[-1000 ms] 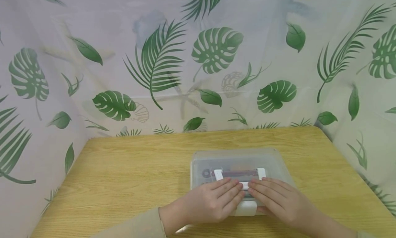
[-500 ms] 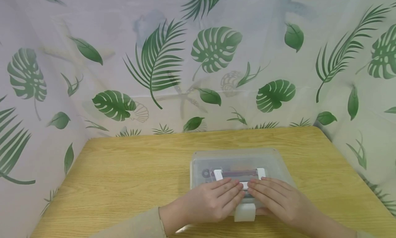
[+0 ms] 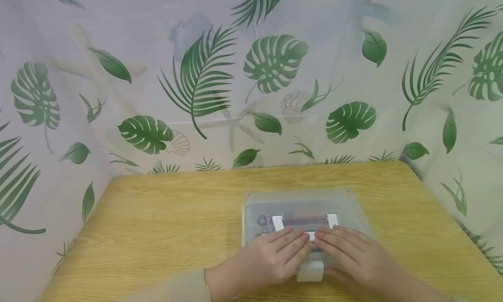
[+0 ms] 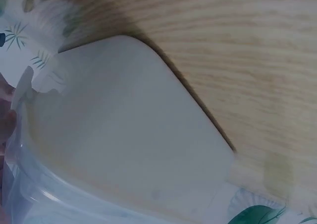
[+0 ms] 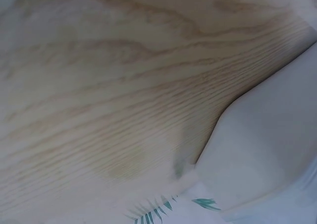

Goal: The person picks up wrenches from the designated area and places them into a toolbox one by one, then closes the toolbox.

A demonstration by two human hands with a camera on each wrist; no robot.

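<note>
We are laying both hands flat, fingers straight, on the clear box (image 3: 302, 206) near the table's (image 3: 157, 214) front edge — left hand (image 3: 271, 256) and right hand (image 3: 349, 254) flanking the white front latch (image 3: 310, 271), equally near — box's long axis running left-right.

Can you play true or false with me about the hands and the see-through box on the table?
1. Both hands lie on the lid of the clear plastic box. True: the left hand and the right hand rest on its near part with the fingers stretched out flat.
2. The box stands on a red tablecloth. False: it stands on a light wooden table.
3. The lid is off and lying beside the box. False: the lid is on the box, under the hands.
4. The box has a white latch at its near edge, between the two hands. True.
5. The curtain behind the table shows green leaves. True.
</note>
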